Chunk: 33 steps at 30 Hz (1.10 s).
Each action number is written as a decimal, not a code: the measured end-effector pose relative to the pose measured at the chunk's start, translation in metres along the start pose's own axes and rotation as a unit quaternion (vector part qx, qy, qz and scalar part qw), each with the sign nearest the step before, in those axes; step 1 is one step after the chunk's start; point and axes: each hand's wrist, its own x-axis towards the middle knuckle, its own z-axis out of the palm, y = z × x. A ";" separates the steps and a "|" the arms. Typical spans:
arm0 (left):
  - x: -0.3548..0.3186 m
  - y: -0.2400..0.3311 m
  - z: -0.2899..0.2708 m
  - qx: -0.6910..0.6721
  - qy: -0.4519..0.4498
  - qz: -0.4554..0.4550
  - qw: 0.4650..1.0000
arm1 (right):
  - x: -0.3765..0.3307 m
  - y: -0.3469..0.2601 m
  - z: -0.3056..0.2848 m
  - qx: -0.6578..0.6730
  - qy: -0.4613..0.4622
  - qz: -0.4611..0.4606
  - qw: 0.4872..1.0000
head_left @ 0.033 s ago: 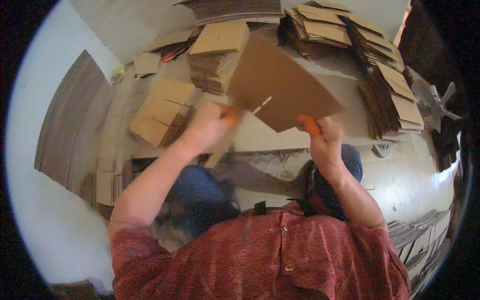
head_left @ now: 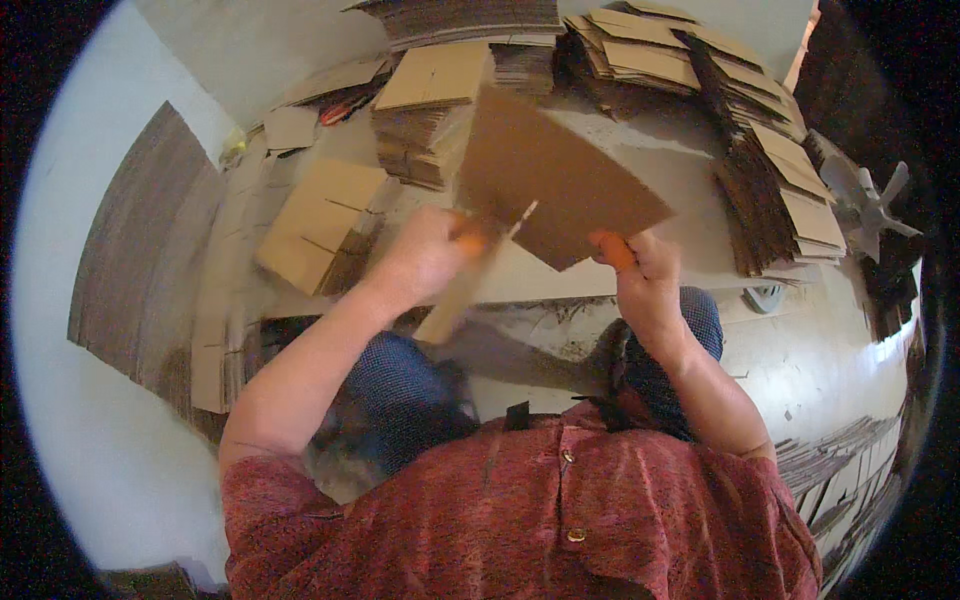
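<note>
In front of me a brown cardboard sheet (head_left: 565, 175) is held up at a tilt, a pale slit showing near its lower left edge. My right hand (head_left: 645, 270) is closed on the sheet's lower right corner, with orange covers on its fingers. My left hand (head_left: 435, 250), also with orange finger covers and smeared by motion, is closed at the sheet's left side. From beneath it a narrow tan cardboard piece (head_left: 455, 305) slants down toward my knee. Whether this piece passes into the slit I cannot tell.
Left of my hands lies a stack of slit cardboard sheets (head_left: 325, 225). Behind stands a taller cardboard stack (head_left: 435, 80), near a red-handled tool (head_left: 335, 113). More cardboard stacks (head_left: 800, 200) line the right side, beside a fan (head_left: 870, 205). Cardboard (head_left: 150, 240) leans on the left wall.
My left hand has shifted slightly right, and the narrow tan piece shows more fully below it. The brown sheet has tipped a little, its far edge coming lower.
</note>
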 end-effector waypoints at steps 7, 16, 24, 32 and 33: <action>0.010 0.034 0.010 -0.083 -0.043 0.025 0.995 | -0.002 0.033 -0.006 -0.052 -0.031 -0.028 0.998; 0.132 -0.062 -0.014 0.248 0.274 0.155 0.916 | 0.020 0.098 -0.023 -0.119 0.017 -0.010 0.993; 0.226 -0.128 -0.048 0.258 0.129 0.059 0.956 | 0.040 0.082 -0.019 -0.136 -0.024 0.050 0.989; 0.205 -0.094 -0.090 0.104 0.098 0.091 0.985 | 0.055 0.056 -0.042 -0.106 0.185 -0.152 0.965; 0.205 -0.099 -0.097 0.061 0.079 0.071 0.992 | 0.059 0.044 -0.044 -0.071 0.192 -0.183 0.962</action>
